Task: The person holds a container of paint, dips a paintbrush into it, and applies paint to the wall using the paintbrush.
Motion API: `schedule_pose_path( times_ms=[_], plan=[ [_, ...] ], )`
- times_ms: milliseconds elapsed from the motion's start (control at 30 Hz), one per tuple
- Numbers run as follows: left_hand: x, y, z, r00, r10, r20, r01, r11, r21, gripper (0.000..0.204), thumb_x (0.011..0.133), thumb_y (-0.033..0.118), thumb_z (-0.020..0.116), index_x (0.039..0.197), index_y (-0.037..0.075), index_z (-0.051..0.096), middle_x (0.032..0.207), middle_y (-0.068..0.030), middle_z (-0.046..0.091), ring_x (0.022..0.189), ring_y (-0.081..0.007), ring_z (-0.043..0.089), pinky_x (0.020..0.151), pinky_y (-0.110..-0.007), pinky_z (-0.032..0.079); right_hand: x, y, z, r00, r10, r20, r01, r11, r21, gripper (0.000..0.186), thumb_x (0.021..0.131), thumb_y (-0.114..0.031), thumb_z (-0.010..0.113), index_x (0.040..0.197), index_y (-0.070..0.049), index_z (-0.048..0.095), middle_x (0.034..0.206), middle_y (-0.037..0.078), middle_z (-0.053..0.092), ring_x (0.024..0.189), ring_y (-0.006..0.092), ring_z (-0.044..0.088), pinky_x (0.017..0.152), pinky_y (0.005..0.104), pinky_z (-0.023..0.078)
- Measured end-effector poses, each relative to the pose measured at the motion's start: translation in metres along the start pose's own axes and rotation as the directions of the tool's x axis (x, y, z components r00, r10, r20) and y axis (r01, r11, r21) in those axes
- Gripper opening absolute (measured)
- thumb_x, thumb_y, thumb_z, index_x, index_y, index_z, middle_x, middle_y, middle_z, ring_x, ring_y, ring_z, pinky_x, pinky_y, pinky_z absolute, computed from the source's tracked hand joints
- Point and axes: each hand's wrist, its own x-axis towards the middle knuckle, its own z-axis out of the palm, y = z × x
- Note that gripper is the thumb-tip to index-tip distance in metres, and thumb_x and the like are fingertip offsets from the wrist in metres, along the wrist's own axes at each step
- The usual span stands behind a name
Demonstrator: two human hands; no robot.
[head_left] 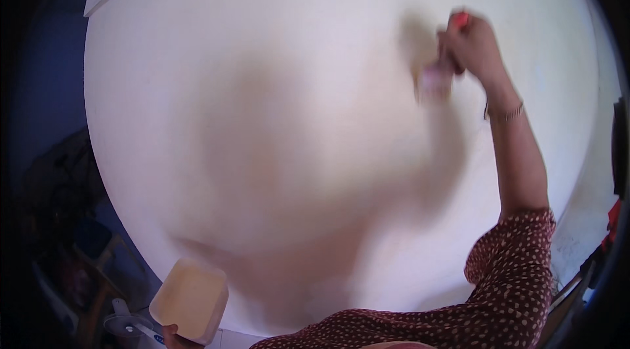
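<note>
High on the pale wall (315, 86), my right hand (471, 47) is closed round the red handle of a paintbrush (435, 83). The brush head points down and left against or very near the wall; motion blur hides whether it touches. At the lower left, my left hand (176, 338) grips the bottom rim of a cream rectangular plastic tub (190, 300), tilted so its inside shows. Only a few of that hand's fingers are visible, and the tub's contents cannot be made out.
Beside the tub, a round clear lid or dish (125, 325) and a white-and-blue handled item (149, 332) sit low. The wall ends at a dark area with a wooden stool-like frame (108, 264) on the left. Dark and red objects (613, 214) line the right edge.
</note>
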Motion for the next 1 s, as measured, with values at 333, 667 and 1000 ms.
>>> schedule_pose_path(
  times_ms=[333, 667, 1000],
  plan=[
    [-0.005, -0.008, -0.002, 1.0, -0.016, -0.023, 0.016, 1.0, -0.016, 0.067, 0.082, 0.037, 0.064, 0.139, 0.006, 0.046, 0.136, -0.0128, 0.054, 0.125, -0.0324, 0.051, 0.104, -0.054, 0.039, 0.15, -0.029, 0.003, 0.843, -0.157, -0.515, 0.375, 0.857, 0.353, 0.02, 0.085, -0.003, 0.064, 0.07, -0.003, 0.052, 0.071, 0.01, 0.064, 0.061, 0.015, 0.064, 0.058, 0.0276, 0.055],
    [0.016, -0.004, -0.008, 0.997, -0.062, 0.046, 0.065, 0.997, -0.05, 0.067, 0.084, 0.03, 0.062, 0.142, 0.004, 0.042, 0.14, -0.0162, 0.051, 0.129, -0.0356, 0.049, 0.107, -0.055, 0.04, -0.165, -0.009, 0.02, 0.985, -0.16, 0.064, 0.163, 0.985, -0.049, 0.024, 0.085, -0.005, 0.068, 0.07, 0.0, 0.05, 0.062, 0.011, 0.056, 0.056, 0.0199, 0.058, 0.053, 0.0303, 0.045],
    [0.021, 0.01, 0.002, 0.977, -0.039, 0.207, 0.054, 0.997, -0.063, 0.075, 0.074, 0.027, 0.062, 0.143, 0.004, 0.04, 0.137, -0.0174, 0.052, 0.125, -0.0366, 0.051, 0.099, -0.059, 0.046, -0.093, -0.011, 0.021, 0.999, 0.007, 0.044, -0.005, 0.999, -0.04, 0.013, 0.088, -0.004, 0.058, 0.079, 0.0, 0.05, 0.064, 0.008, 0.059, 0.059, 0.0174, 0.068, 0.056, 0.0278, 0.051]
  ],
)
